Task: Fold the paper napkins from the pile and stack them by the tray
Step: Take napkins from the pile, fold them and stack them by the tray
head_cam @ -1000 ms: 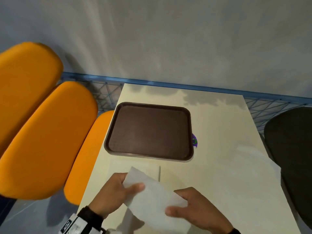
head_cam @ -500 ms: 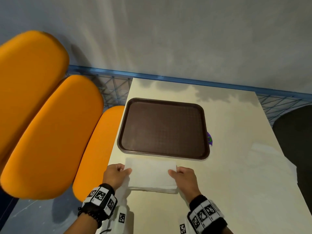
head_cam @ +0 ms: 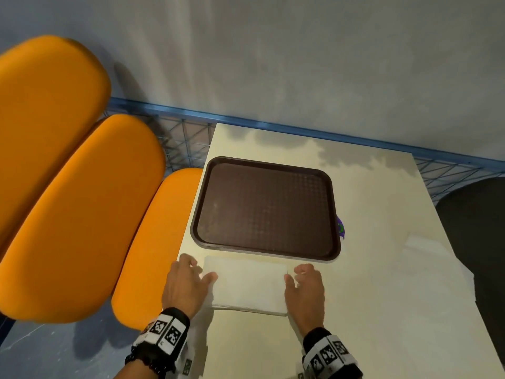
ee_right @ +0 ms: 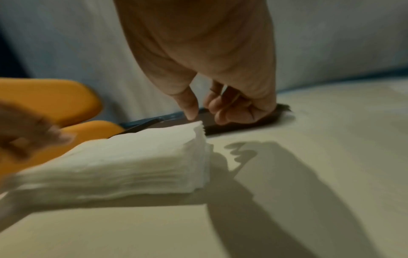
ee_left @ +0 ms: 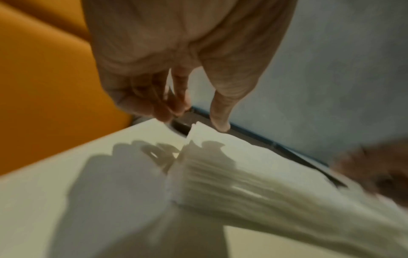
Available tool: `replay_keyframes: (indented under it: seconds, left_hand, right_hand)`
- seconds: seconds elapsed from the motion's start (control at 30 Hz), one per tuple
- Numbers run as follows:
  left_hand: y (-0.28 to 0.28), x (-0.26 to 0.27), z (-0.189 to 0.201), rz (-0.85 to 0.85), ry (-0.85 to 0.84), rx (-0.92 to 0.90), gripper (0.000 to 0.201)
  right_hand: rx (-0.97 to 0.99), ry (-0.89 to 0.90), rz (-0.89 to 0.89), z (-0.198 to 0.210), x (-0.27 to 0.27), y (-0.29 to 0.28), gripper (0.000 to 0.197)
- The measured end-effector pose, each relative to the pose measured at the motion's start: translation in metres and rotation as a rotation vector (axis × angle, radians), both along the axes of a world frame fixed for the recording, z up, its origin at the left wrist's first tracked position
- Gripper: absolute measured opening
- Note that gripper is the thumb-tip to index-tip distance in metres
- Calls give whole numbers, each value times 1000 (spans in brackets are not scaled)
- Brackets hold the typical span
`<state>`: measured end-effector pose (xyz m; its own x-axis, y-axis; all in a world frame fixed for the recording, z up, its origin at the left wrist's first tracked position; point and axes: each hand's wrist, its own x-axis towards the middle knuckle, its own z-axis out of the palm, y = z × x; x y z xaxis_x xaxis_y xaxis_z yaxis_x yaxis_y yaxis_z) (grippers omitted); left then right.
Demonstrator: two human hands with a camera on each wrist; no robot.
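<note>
Left hand (head_cam: pixel 185 288) held palm down, thumb stretched inward, fingers loosely curled and holding nothing, right hand (head_cam: pixel 304 289) mirrored opposite, thumb pointing down, fingers loosely bent, both wrists wearing black-and-white marker bands

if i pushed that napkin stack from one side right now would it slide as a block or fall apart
The napkin stack would probably shear rather than slide as one: its layers look loose and its edges uneven. It looks light and soft, so lifted from one end it would likely droop. Squeezing it between both hands should keep it together.
</note>
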<state>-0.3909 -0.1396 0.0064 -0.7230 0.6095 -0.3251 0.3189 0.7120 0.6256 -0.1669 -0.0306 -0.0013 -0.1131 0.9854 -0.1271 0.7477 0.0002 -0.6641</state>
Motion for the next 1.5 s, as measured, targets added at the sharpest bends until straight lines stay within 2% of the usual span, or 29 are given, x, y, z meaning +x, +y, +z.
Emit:
replay_keyframes:
  seconds: [0.03, 0.1, 0.17, 0.23, 0.3, 0.4, 0.53, 0.67, 0.77, 0.87, 0.93, 0.97, 1.03, 1.07, 1.1, 1.17, 1.27, 1.33, 1.5]
  left_hand:
    - [0, 5, 1, -91, 120, 51, 39]
    - [6, 21, 3, -293, 226, 193, 35]
    - [15, 37, -3, -481, 209, 213, 34]
    - [19, 46, -18, -592, 134, 106, 46]
    - [18, 49, -34, -672, 108, -28, 55]
    - [13, 45, -54, -728, 118, -86, 56]
    - [12, 40, -68, -759, 204, -160, 88]
    - [18, 43, -62, -719, 225, -304, 105]
    - [23, 47, -52, -711, 246, -377, 113]
    - [27, 49, -33, -701, 245, -400, 118]
    - [28, 59, -18, -657, 244, -301, 113]
    - [28, 70, -10, -629, 254, -215, 105]
    - [31, 99, 1, -629, 276, -65, 91]
    - [34, 116, 3, -674, 263, -18, 86]
    - [38, 133, -1, -746, 242, 10, 84]
    - [53, 170, -6, -889, 164, 48, 88]
    - [75, 229, 3, -1051, 1, -32, 102]
    - [87, 262, 7, -1131, -33, -115, 96]
    - [110, 309, 0, -1199, 12, -256, 85]
  right_hand:
    - [134, 23, 84, 2, -5, -4, 10]
    - [283, -15, 336, 2, -19, -12, 14]
    - [310, -155, 573, -1, -32, -21, 30]
    - [288, -323, 687, -11, -38, -27, 53]
    - [215, -463, 720, -23, -34, -31, 67]
    - [73, -508, 739, -34, -26, -31, 63]
    - [45, -518, 732, -31, -23, -32, 61]
    - [-53, -437, 760, -22, -21, -21, 61]
    - [-116, -231, 705, 1, -12, -5, 56]
    - [-139, 37, 515, 23, 24, 12, 38]
    - [-144, 150, 352, 28, 73, 25, 27]
    - [-119, 155, 268, 26, 104, 33, 30]
    - [-60, 96, 94, 22, 173, 51, 34]
    - [-60, 43, 12, 20, 206, 59, 29]
    - [-91, -20, -57, 18, 237, 69, 20]
    - [-182, -144, -170, 12, 291, 89, 18]
    - [-236, -259, -252, 5, 347, 124, 15]
    - [-246, -274, -254, 1, 369, 146, 5]
    - [-275, -312, -108, -10, 383, 168, 56]
